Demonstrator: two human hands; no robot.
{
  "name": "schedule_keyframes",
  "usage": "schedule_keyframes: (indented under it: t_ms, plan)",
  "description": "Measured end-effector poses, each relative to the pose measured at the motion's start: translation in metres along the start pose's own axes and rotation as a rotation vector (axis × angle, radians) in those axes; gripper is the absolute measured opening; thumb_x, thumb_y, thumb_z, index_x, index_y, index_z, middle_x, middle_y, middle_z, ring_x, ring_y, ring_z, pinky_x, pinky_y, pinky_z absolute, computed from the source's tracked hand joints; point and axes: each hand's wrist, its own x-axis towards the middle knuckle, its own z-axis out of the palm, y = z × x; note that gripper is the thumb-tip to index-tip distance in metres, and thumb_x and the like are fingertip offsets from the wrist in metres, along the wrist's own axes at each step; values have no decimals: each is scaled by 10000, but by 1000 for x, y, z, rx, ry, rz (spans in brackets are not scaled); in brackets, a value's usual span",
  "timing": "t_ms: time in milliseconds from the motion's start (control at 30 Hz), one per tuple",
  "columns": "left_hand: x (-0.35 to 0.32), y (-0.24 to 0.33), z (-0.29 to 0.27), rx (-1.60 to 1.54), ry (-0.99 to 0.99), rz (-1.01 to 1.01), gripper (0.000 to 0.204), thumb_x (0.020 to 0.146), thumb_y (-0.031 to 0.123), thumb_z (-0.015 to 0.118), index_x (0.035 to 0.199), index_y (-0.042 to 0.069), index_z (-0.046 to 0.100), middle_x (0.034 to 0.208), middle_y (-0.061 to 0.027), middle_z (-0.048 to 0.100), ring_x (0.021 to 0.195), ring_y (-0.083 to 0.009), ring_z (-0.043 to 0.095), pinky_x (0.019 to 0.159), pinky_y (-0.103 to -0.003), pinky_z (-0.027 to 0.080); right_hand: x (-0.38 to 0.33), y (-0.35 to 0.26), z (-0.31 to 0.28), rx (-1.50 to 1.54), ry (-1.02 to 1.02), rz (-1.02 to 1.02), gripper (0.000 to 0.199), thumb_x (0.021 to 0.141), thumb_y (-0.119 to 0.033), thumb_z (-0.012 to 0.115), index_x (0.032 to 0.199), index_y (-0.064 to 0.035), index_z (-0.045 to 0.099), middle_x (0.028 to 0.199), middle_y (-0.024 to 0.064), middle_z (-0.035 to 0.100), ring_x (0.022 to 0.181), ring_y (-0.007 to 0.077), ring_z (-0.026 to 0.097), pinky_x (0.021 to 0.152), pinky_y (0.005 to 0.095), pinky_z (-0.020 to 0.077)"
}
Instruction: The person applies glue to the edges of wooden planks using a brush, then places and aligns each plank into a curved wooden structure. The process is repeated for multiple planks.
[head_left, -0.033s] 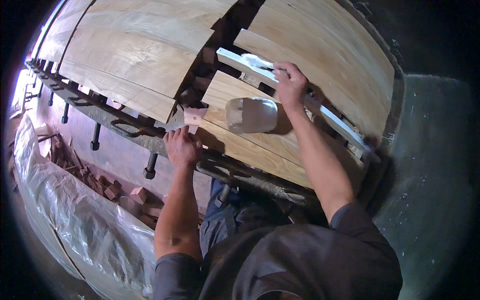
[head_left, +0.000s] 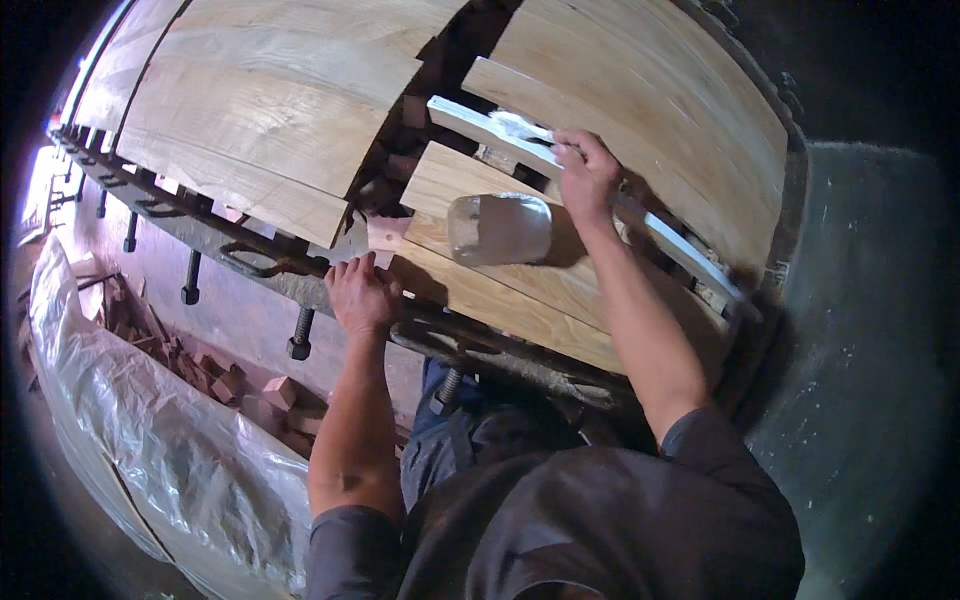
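Note:
My right hand (head_left: 590,175) is closed around the handle of a brush (head_left: 522,126). White stuff coats its bristles, which lie on the upper edge of a narrow wooden strip (head_left: 450,113). That edge is whitened along its length, and my hand hides part of the strip. Just below, a clear plastic container (head_left: 502,230) with a pale content stands on a wooden board (head_left: 500,306). My left hand (head_left: 362,295) is curled over the metal rail (head_left: 225,240) at the near side of the frame; its fingertips rest at the rail's inner edge.
Wide wooden panels (head_left: 290,90) lie beyond and to the left, with a dark gap between them. Several bolts (head_left: 299,335) stick out below the rail. Reddish wood blocks (head_left: 279,392) and clear plastic sheeting (head_left: 180,430) lie at the lower left. Grey floor (head_left: 860,330) is at the right.
The brush and my right hand have slid slightly to the right along the strip. My left hand stays on the rail.

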Motion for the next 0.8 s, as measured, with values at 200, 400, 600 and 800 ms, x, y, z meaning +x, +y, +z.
schedule_keyframes:
  t_ms: [200, 400, 600, 800]
  plan:
    - [1, 0, 6, 27, 97, 79, 299, 691, 183, 607, 967, 86, 671, 876, -119, 667, 871, -309, 594, 851, -422, 408, -42, 12, -103, -120, 80, -14, 165, 825, 63, 563, 936, -3, 665, 965, 96, 682, 927, 187, 630, 842, 289, 477]
    - [2, 2, 4, 80, -5, 60, 273, 706, 172, 600, 946, 71, 682, 874, -136, 676, 876, -328, 595, 839, -437, 419, -95, 38, -203, -133, 261, 120, 162, 853, 40, 591, 988, 6, 674, 988, 75, 673, 893, 159, 635, 828, 277, 497]
    - [1, 7, 0, 69, 67, 82, 265, 711, 164, 598, 939, 66, 689, 861, -136, 675, 872, -320, 599, 853, -435, 423, -115, 35, -227, -47, 375, 245, 204, 864, -41, 650, 1055, 27, 673, 934, 90, 687, 789, 165, 654, 717, 278, 530]
    - [1, -2, 4, 41, 66, 98, 282, 716, 175, 599, 964, 65, 678, 850, -129, 669, 843, -314, 605, 865, -427, 415, -70, 21, -140, 190, 303, 481, 201, 855, -19, 634, 1045, 34, 675, 894, 101, 684, 714, 163, 659, 663, 270, 526]
